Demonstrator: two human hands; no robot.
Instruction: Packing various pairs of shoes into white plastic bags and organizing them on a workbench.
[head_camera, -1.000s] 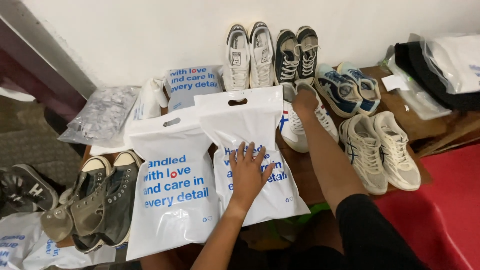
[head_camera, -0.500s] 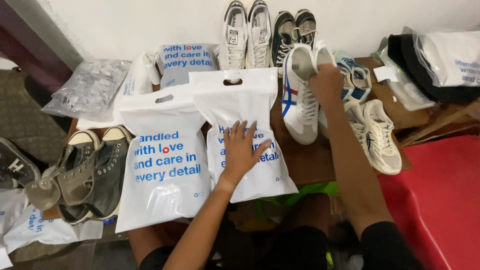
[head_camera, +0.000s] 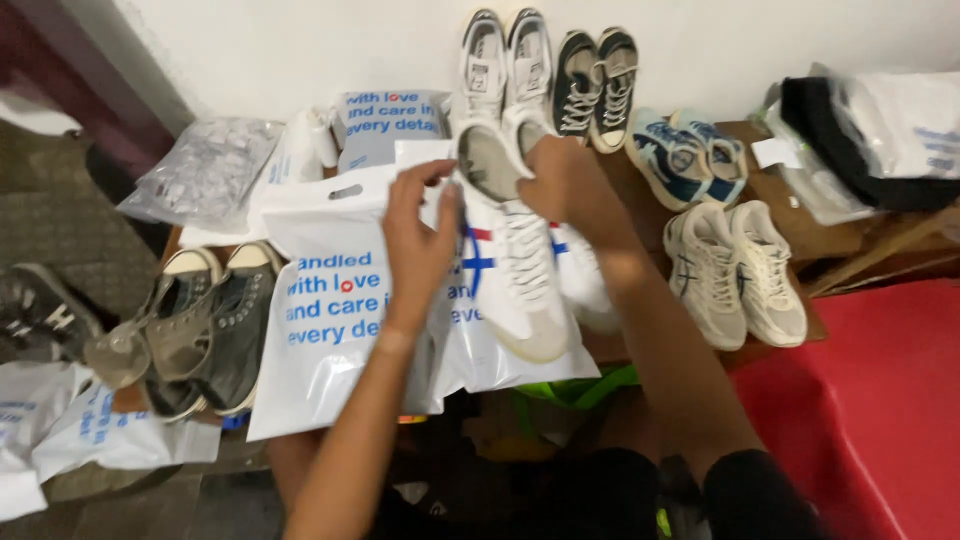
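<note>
From my head camera, my right hand (head_camera: 565, 180) is clamped around the heel end of a pair of white sneakers (head_camera: 525, 265), holding them over the table with their toes pointing toward six o'clock. My left hand (head_camera: 420, 235) sits just at nine o'clock of the shoes, fingers loosely spread and curled against the nearer sneaker's side and the top edge of a white plastic bag (head_camera: 340, 320) with blue lettering. That bag lies under and at eight o'clock of the sneakers. At three o'clock of them stands a beige pair of trainers (head_camera: 735, 270); at one o'clock, a blue pair (head_camera: 685, 155). At twelve o'clock, a white pair (head_camera: 505, 55) and a black pair (head_camera: 598, 85) line the wall. Grey high-tops (head_camera: 205, 330) lie at nine o'clock.
</note>
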